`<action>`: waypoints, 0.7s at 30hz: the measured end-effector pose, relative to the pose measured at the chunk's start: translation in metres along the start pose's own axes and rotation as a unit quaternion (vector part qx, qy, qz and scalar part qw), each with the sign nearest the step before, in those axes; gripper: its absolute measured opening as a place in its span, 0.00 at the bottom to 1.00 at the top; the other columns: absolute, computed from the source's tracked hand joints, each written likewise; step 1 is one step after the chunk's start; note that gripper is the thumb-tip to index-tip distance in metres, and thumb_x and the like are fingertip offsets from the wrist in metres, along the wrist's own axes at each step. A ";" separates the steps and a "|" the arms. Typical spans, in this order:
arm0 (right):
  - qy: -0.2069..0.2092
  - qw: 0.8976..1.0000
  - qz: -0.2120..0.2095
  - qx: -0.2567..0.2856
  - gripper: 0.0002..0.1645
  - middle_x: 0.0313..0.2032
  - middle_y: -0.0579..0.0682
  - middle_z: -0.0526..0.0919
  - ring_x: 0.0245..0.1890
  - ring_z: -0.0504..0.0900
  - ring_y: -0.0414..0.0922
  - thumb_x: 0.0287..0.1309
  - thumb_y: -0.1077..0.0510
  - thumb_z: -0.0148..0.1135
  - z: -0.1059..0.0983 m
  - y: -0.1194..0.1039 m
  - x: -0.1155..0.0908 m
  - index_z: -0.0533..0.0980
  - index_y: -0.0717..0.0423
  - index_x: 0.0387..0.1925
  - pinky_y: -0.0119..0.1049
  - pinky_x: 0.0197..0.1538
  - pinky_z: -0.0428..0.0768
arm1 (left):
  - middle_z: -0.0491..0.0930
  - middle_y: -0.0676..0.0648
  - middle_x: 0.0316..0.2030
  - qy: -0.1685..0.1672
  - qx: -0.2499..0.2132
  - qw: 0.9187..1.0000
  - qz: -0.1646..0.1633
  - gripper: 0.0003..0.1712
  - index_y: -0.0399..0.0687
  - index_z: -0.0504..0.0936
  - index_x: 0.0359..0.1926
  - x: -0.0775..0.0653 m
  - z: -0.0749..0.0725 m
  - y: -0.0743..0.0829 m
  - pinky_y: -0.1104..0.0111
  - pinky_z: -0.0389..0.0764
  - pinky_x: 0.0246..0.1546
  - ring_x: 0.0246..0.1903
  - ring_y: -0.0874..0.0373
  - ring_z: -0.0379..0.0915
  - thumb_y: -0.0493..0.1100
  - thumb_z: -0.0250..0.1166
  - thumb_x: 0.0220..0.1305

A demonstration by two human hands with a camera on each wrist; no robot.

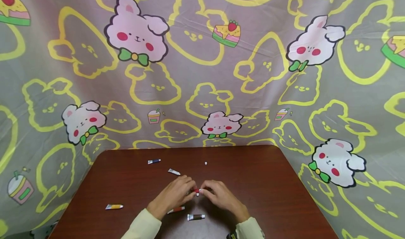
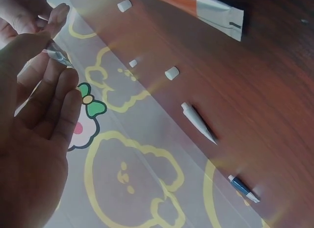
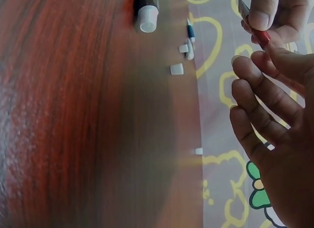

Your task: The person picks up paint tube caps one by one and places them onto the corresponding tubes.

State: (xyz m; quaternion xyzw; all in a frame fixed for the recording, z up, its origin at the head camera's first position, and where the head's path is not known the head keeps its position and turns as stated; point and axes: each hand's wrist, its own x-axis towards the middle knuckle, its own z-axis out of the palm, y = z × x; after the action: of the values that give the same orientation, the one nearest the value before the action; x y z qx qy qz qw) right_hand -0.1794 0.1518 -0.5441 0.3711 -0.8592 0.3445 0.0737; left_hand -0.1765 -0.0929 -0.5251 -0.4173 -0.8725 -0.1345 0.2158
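Note:
A small red paint tube (image 1: 196, 190) is held between both hands above the middle of the table. My left hand (image 1: 178, 191) pinches its crimped end between thumb and fingers; the silvery tail of the tube (image 2: 59, 55) shows in the left wrist view. At the other end, the thumb and index finger of my right hand (image 3: 279, 105) pinch the neck of the tube, which they mostly hide. The other right fingers extend away from it. Just below the tube in the head view is a white cap (image 1: 197, 194).
A white tube (image 1: 174, 172) and a blue tube (image 1: 154, 161) lie farther back. A yellow tube (image 1: 114, 207) is at left. Nearer me are an orange-red tube (image 1: 176, 210), partly behind my left hand, and a dark brown one (image 1: 196, 217). Another white cap (image 1: 205, 163) sits toward the back.

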 end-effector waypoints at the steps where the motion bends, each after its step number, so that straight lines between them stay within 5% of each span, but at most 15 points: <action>1: 0.001 1.000 -0.004 -0.003 0.08 0.35 0.39 0.87 0.36 0.78 0.31 0.77 0.55 0.66 0.000 0.000 0.000 0.85 0.53 0.40 0.29 0.43 0.79 | 0.82 0.57 0.35 0.001 0.000 1.000 0.001 0.10 0.53 0.85 0.38 0.000 0.000 0.000 0.62 0.83 0.55 0.37 0.61 0.77 0.48 0.79 0.65; 5: 0.001 1.000 -0.002 0.000 0.08 0.36 0.40 0.88 0.37 0.80 0.31 0.78 0.54 0.65 0.003 0.001 0.001 0.85 0.52 0.40 0.29 0.43 0.80 | 0.82 0.57 0.34 0.012 0.005 1.000 0.006 0.11 0.54 0.85 0.38 -0.002 0.001 -0.001 0.64 0.83 0.53 0.37 0.62 0.77 0.48 0.80 0.64; 11: -0.012 0.998 0.056 0.031 0.07 0.36 0.40 0.88 0.37 0.83 0.30 0.70 0.51 0.74 0.006 0.000 0.002 0.85 0.49 0.43 0.31 0.43 0.84 | 0.82 0.57 0.34 0.033 0.012 0.999 0.014 0.12 0.53 0.85 0.37 -0.006 0.002 -0.003 0.64 0.82 0.51 0.37 0.61 0.78 0.47 0.82 0.60; 21: -0.013 0.998 0.058 -0.017 0.10 0.36 0.40 0.87 0.37 0.84 0.32 0.64 0.56 0.79 0.010 0.001 0.003 0.85 0.49 0.43 0.29 0.43 0.83 | 0.82 0.57 0.35 0.018 -0.001 1.000 -0.004 0.10 0.54 0.85 0.37 -0.013 0.003 -0.007 0.60 0.84 0.57 0.38 0.61 0.79 0.47 0.80 0.63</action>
State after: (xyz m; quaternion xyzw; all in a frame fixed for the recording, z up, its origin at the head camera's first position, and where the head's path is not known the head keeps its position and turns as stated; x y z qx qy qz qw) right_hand -0.1812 0.1441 -0.5514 0.3235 -0.8860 0.3285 0.0487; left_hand -0.1757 -0.1047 -0.5348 -0.4115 -0.8699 -0.1435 0.2309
